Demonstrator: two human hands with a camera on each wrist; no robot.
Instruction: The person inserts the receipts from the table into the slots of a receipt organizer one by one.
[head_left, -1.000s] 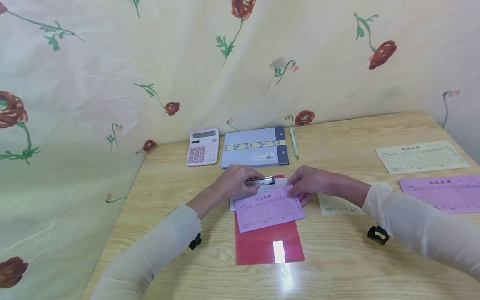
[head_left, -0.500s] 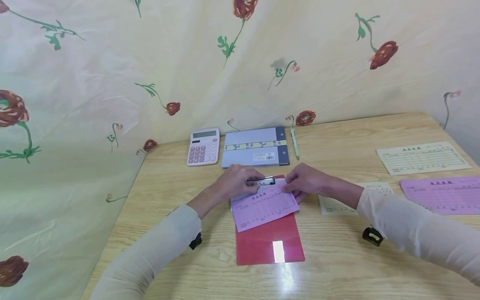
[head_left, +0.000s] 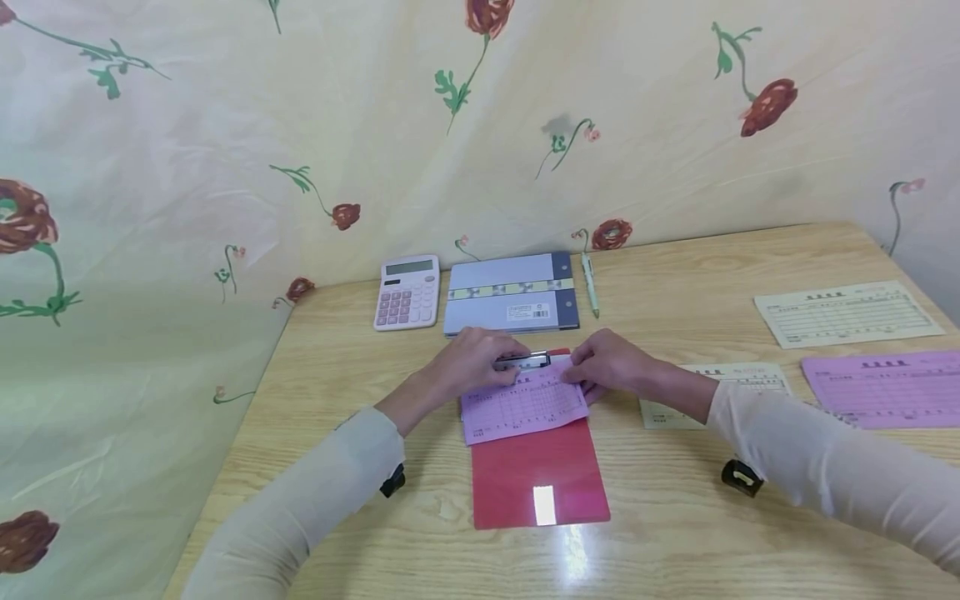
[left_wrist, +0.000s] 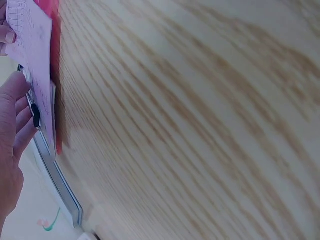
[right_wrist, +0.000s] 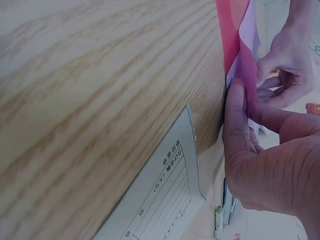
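A red clipboard (head_left: pixel 517 487) lies on the wooden table in the head view, its metal clip (head_left: pixel 534 361) at the far end. My left hand (head_left: pixel 472 362) grips that clip, thumb on the near side and fingers behind it. A purple printed slip (head_left: pixel 517 414) covers the upper part of the board, its top edge close under the clip. With thumb and fingers my right hand (head_left: pixel 613 364) pinches the slip's upper right corner; in the right wrist view the slip (right_wrist: pixel 246 70) bends up off the board. A pale sheet under it is mostly hidden.
Behind the clipboard lie a pink-and-white calculator (head_left: pixel 407 293), a blue notebook (head_left: pixel 498 293) and a green pen (head_left: pixel 590 286). To the right are a pale slip (head_left: pixel 675 414) partly under the right arm, another pale slip (head_left: pixel 847 315) and a purple slip (head_left: pixel 892 387).
The purple slip has moved up toward the clip and slightly left, and lies straighter on the board. My right hand has shifted slightly left with it; the left hand stays at the clip.
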